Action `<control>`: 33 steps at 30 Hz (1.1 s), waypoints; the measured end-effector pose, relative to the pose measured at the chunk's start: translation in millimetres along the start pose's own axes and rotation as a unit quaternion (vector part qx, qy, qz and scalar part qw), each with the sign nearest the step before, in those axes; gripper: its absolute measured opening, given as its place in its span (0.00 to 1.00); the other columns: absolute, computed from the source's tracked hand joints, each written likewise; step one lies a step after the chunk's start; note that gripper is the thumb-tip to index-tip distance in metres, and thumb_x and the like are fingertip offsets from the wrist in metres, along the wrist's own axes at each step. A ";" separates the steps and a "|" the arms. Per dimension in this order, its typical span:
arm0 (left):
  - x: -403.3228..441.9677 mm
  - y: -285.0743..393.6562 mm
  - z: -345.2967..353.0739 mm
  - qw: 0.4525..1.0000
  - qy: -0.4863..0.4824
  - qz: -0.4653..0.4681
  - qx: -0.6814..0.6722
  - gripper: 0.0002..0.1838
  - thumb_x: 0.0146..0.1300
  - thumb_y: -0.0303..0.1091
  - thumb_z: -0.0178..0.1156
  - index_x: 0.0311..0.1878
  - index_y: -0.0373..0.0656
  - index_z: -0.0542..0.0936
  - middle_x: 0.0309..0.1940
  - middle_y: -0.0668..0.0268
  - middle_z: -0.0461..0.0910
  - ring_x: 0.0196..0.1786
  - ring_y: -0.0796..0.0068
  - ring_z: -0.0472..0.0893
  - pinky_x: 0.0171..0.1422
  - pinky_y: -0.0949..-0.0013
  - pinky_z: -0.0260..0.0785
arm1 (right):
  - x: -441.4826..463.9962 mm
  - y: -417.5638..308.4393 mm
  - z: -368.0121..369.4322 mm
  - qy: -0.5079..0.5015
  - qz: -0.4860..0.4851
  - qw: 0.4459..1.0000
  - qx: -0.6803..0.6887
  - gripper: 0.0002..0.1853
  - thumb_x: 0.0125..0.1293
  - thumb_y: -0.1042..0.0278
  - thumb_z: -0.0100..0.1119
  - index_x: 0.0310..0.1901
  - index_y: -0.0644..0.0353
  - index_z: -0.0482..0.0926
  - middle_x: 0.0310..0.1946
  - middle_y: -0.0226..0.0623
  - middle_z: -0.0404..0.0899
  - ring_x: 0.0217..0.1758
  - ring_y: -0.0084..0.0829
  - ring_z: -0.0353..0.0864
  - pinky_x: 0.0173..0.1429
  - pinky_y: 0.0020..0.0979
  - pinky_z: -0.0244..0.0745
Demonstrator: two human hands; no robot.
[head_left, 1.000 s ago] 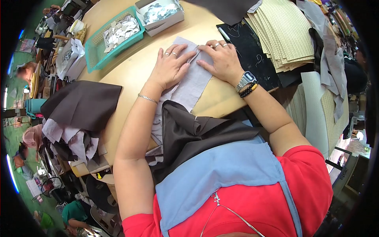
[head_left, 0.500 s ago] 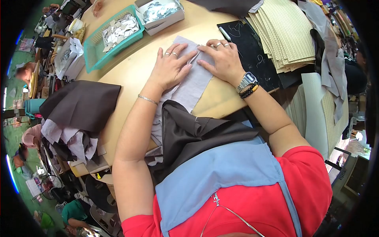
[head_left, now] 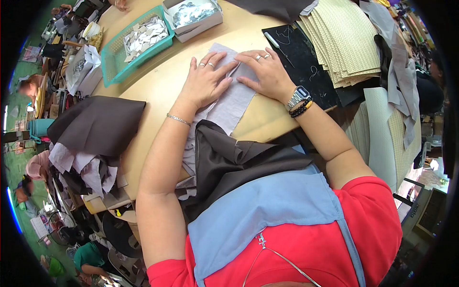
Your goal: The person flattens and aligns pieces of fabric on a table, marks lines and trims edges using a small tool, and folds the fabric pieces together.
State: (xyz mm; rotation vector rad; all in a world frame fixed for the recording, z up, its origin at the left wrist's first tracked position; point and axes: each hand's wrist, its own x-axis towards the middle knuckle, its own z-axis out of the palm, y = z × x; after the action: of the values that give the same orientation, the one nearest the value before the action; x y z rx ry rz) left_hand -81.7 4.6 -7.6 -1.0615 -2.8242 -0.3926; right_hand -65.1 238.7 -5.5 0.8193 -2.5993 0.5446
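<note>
Left hand (head_left: 205, 85) and right hand (head_left: 266, 75) resting on a lilac cloth (head_left: 233, 103) at a pale worktable (head_left: 160, 88)

We look down on the worktable, which curves across the upper middle of the view. Between its near edge and a blue apron (head_left: 267, 198), a dark brown cloth (head_left: 222, 160) lies bunched. At the table's left edge we see a folded dark cloth (head_left: 98, 124), with pale scraps (head_left: 79, 165) showing below it. By the right edge is a stack of gold sheets (head_left: 342, 43) with a woven-looking pattern; just left of it, and partly under it, lies a black sheet (head_left: 318, 79).

The lilac cloth, long and narrow, lies left of the black sheet and reaches toward the near edge. Nearer the far left edge we find a teal basket (head_left: 108, 71) of small pale pieces, and close against it a white box (head_left: 203, 29) of shiny pieces.

Both hands lie palm down on the lilac cloth, each with thumb and forefinger apart. Their forefinger tips come together near the cloth's middle; we cannot tell whether they touch. Smallest of all, a slim tool (head_left: 271, 39) with a white handle lies on the black sheet, beyond the right hand.
</note>
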 end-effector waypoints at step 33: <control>-7.3 0.8 -4.4 0.999 0.011 -0.004 -0.038 0.24 0.67 0.55 0.57 0.64 0.64 0.78 0.71 0.64 0.68 0.76 0.56 0.63 0.73 0.30 0.48 | -0.5 2.1 3.0 -0.062 0.005 0.997 -0.039 0.21 0.69 0.47 0.57 0.61 0.44 0.75 0.61 0.28 0.77 0.69 0.34 0.71 0.69 0.75 0.51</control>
State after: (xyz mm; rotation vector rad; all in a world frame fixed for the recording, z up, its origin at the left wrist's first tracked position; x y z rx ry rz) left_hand -75.7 -0.6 -4.5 -1.0535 -2.8146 -0.5144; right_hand -66.6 239.2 -8.9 0.8396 -2.7199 0.4042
